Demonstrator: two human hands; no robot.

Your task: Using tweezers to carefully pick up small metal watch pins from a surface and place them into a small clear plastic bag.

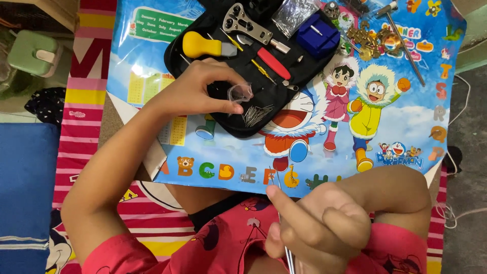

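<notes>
Head view. Left hand [195, 89]: arm stretched forward over black tool case [203, 38], fingers pinching small clear plastic bag [240, 93] just above heap of thin metal pins [257, 114] in case. Right hand [317, 226]: drawn close to body, fingers curled, gripping tweezers [280, 208], tips pointing toward cartoon mat [406, 127].

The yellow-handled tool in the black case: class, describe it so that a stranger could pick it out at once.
Find the black tool case lying open on the blue cartoon mat. At its left end, just above the left hand, lies the yellow-handled tool. It alone has a fat, rounded yellow grip; its neighbours are slim drivers and a flat metal wrench.
</notes>
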